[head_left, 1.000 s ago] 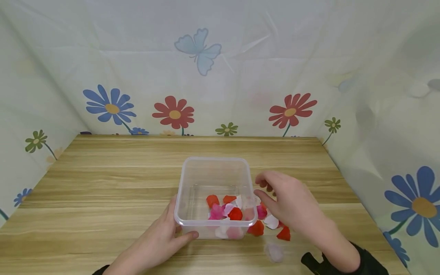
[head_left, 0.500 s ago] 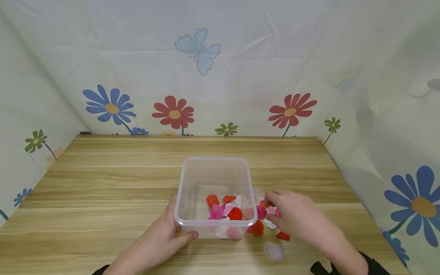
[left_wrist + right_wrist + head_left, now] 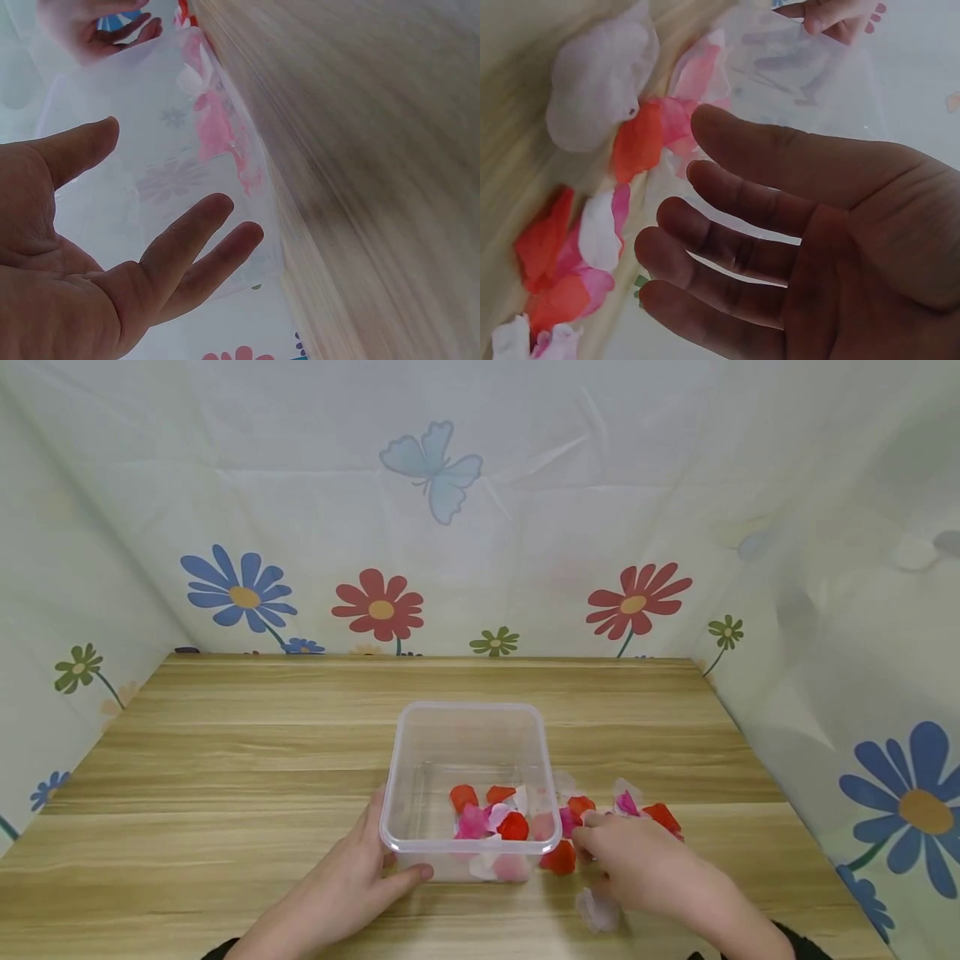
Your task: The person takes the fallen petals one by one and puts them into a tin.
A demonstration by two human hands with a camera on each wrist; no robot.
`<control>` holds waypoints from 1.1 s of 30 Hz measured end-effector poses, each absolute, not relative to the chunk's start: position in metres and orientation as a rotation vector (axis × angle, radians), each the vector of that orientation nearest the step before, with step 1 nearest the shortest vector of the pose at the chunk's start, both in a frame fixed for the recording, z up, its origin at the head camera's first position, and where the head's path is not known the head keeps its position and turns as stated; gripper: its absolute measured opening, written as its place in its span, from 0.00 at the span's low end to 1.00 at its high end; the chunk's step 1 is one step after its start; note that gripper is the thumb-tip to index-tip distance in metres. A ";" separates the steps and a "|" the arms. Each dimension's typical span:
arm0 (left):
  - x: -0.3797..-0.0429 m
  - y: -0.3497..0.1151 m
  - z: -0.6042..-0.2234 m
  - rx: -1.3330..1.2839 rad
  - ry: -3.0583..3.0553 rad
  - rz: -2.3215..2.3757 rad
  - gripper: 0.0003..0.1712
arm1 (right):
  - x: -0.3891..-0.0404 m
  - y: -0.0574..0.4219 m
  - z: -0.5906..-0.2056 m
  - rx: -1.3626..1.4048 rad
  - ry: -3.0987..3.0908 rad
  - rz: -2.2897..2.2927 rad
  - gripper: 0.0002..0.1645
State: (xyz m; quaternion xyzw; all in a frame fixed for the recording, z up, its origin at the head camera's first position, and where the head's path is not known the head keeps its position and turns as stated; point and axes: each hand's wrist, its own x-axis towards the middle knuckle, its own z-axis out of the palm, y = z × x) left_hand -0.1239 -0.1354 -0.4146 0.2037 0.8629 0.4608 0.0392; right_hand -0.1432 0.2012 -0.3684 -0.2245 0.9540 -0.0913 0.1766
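A clear plastic box [image 3: 431, 846] stands on the table with red, pink and white petals [image 3: 472, 821] inside. Against its left side rests my left hand [image 3: 367, 868], the thumb near the front wall. In the left wrist view, that hand's thumb and two fingers [image 3: 180, 259] reach out along the wall without curling round it. Just right of the box, my right hand [image 3: 637, 864] is low over loose petals [image 3: 558, 858]. Its fingers [image 3: 727, 240] are loosely bent in the right wrist view, with nothing seen between them. Some petals are hidden under this hand.
A pale petal [image 3: 597, 910] lies nearest me, in front of the right hand. Further right is a red petal [image 3: 663, 816], with a magenta one [image 3: 626, 803] beside it. The wood-grain table [image 3: 262, 735] ends at a flower-printed curtain [image 3: 525, 543].
My right hand has moved from beside the box rim down to the petals and towards me. Petals on the far right now show from behind it. The left hand and box stay put.
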 end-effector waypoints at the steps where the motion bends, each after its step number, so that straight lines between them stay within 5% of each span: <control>1: -0.124 -0.135 -0.415 0.624 2.643 1.415 0.54 | -0.142 0.201 -0.370 -0.639 2.691 -0.254 0.17; 19: -0.124 -0.135 -0.414 0.617 2.638 1.419 0.55 | -0.142 0.196 -0.391 -0.524 2.587 -0.197 0.25; 27: -0.124 -0.135 -0.415 0.620 2.643 1.406 0.55 | -0.142 0.198 -0.394 -0.566 2.609 -0.254 0.15; 33: -0.124 -0.135 -0.415 0.635 2.670 1.394 0.55 | -0.144 0.201 -0.397 -0.585 2.642 -0.261 0.16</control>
